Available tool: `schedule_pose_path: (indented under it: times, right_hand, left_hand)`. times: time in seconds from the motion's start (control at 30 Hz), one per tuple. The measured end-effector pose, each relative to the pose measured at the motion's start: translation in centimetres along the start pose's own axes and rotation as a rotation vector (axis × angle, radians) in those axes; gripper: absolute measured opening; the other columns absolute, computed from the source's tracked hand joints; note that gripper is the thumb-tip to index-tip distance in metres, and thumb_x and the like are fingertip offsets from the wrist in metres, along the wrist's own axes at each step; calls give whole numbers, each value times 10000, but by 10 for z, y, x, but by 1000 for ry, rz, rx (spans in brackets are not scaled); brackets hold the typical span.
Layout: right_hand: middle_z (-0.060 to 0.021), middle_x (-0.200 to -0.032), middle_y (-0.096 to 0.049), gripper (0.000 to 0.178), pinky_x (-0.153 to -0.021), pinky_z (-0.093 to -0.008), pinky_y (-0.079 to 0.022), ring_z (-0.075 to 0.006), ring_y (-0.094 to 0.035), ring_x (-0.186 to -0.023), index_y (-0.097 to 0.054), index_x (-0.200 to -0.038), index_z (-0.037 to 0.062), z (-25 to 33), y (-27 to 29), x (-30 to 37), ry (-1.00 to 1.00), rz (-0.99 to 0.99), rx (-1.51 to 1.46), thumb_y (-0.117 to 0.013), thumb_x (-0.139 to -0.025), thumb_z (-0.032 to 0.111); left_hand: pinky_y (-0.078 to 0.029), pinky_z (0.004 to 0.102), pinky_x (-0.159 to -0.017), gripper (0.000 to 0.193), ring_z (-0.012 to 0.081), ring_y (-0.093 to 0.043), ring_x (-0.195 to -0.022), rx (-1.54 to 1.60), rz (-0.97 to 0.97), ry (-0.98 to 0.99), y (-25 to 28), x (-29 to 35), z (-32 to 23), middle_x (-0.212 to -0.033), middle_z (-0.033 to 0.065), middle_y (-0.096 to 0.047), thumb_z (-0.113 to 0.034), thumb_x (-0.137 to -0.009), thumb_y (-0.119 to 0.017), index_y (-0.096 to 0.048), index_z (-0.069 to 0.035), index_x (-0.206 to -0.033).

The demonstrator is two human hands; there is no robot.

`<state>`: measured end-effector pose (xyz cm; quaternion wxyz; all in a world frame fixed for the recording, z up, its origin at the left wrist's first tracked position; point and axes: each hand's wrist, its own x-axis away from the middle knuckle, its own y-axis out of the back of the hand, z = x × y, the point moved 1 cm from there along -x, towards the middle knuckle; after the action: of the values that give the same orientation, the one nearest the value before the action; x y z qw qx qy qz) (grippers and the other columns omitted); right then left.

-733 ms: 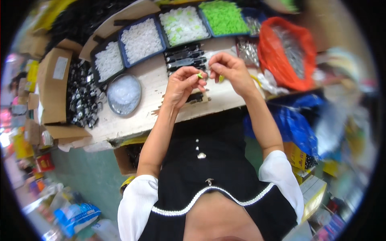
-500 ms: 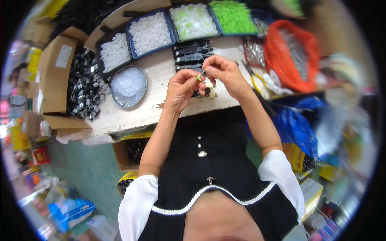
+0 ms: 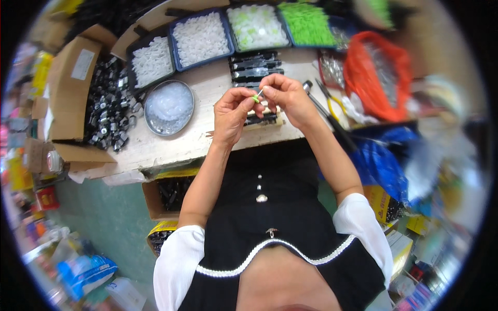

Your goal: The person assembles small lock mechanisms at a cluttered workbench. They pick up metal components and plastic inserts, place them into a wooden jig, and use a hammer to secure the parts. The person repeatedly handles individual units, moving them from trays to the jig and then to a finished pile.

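Note:
My left hand point(image 3: 231, 114) pinches a small light-green plastic piece point(image 3: 255, 98) between thumb and fingertips, above the workbench. Facing it, my right hand point(image 3: 291, 101) is closed on a thin, pale pin-like part point(image 3: 260, 92), whose lower end meets the green piece. Whether the pin sits inside it or only touches it is too small to tell. Just beyond the hands lies a row of black elongated parts point(image 3: 256, 72). Under my fingers, another dark part point(image 3: 262, 120) lies on a wooden piece, partly hidden.
Trays of white pieces point(image 3: 202, 39), mixed white and green pieces point(image 3: 258, 26) and green pieces point(image 3: 306, 25) line the back. A round metal dish point(image 3: 169, 109) stands left, beside a cardboard box point(image 3: 67, 93). Right are a hammer point(image 3: 332, 110), yellow-handled pliers point(image 3: 337, 103) and a red bag point(image 3: 358, 78).
My two hands have come together slightly, and the pin now shows against the green piece. The head view has shifted a little, so the bench things sit farther right.

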<state>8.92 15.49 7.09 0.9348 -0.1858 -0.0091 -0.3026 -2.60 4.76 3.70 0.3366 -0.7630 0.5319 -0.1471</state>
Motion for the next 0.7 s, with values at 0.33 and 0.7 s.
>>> schedule_pose_path:
  times: [0.33, 0.7]
  right_hand:
    - [23, -724, -563, 85, -471, -174, -337, -37, -459, -563, -612, -894, 44, -2, -16, -1, -57, 22, 30, -580, -848, 107]
    - [-77, -791, -559, 75, -618, -275, -436, -176, -547, -699, -623, -839, -10, -5, -29, 2, 484, -145, 667, -589, -805, 48]
  left_hand:
    - [-507, 254, -645, 85, 143, -612, -703, -257, -61, -133, 4, 6, -5, -817, 88, -627, -5, -852, -579, -592, 8, -935]
    - [-505, 241, -640, 77, 135, -607, -714, -467, -90, -237, 9, 10, -3, -833, 70, -597, 10, -870, -545, -584, 21, -936]
